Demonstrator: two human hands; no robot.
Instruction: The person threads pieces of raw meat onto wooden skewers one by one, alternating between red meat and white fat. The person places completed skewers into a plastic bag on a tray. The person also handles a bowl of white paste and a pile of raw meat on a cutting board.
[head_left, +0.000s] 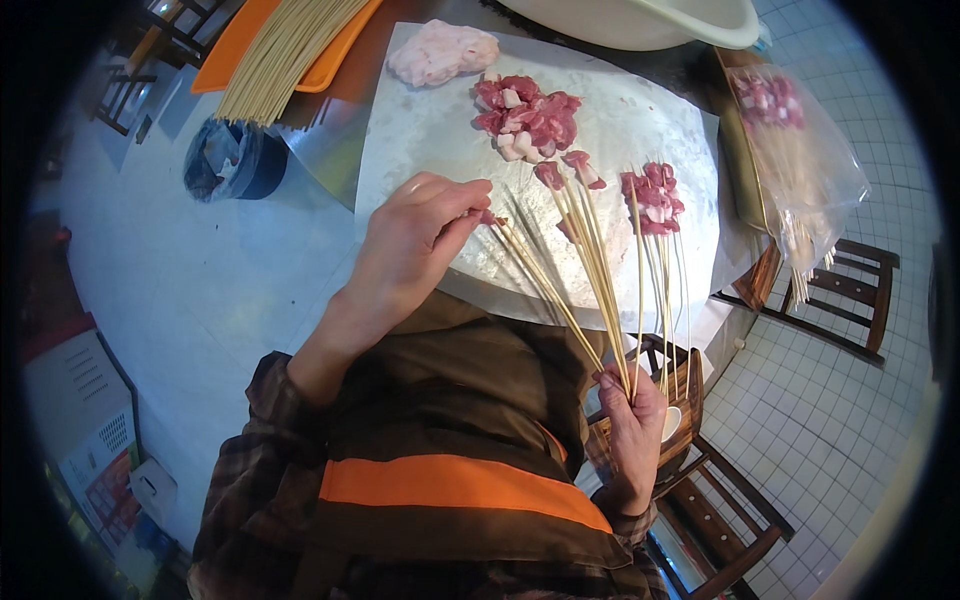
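My left hand (409, 251) pinches a small piece of red meat (488, 217) between thumb and fingertips, at the tip of a bamboo skewer. Several bamboo skewers (597, 289) fan out from my right hand (634, 431), which grips them by their lower ends. Some of these skewers bear a piece of meat at the far end. Beyond my hands, a pile of cut red meat with white fat cubes (536, 112) lies on a metal sheet (420, 127). To the right, a group of loaded meat skewers (654, 199) rests side by side, sticks pointing towards me.
A pale lump of fat or meat (442, 54) sits at the sheet's far left corner. An orange tray (328, 73) holds bare bamboo skewers (289, 56). A white basin (637, 21) stands behind. A plastic bag of skewers (806, 176) is at right, a lined bin (259, 169) at left.
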